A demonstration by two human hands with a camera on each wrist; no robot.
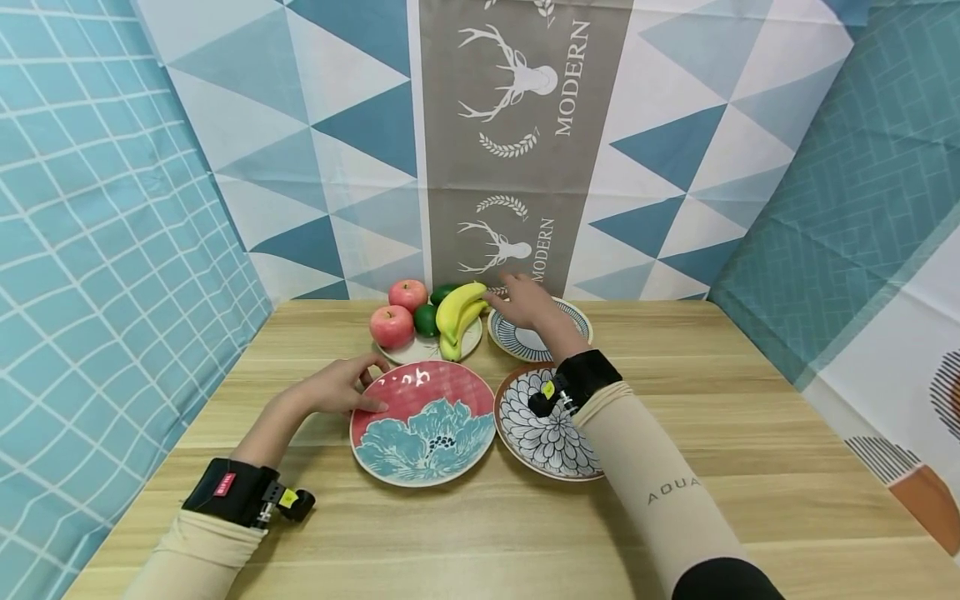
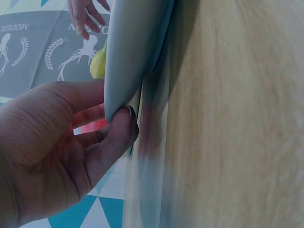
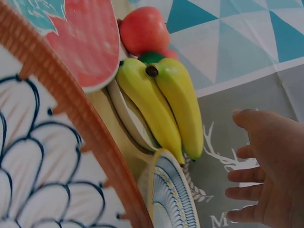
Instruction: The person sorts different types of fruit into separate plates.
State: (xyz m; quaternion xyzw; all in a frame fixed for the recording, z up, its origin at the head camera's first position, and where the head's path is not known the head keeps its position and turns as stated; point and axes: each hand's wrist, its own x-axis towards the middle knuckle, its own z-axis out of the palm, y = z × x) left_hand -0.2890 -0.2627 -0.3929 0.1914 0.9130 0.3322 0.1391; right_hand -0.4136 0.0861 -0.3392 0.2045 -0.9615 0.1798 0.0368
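Note:
My left hand (image 1: 352,386) pinches the near left rim of a red plate with a blue flower (image 1: 423,421). In the left wrist view the thumb (image 2: 118,130) presses the plate's pale edge (image 2: 133,47), with the fingers on its other side. My right hand (image 1: 521,302) hovers with straight, spread fingers over a blue striped plate (image 1: 551,337), just right of two yellow bananas (image 1: 460,310). In the right wrist view the right hand (image 3: 266,171) is a short gap from the bananas (image 3: 166,104) and touches nothing.
The bananas lie on a white plate (image 1: 420,350) with two red apples (image 1: 392,325) and two green fruits (image 1: 426,320). A black-and-white petal plate (image 1: 543,429) sits under my right forearm. The wooden table (image 1: 750,400) is backed by patterned cloth walls.

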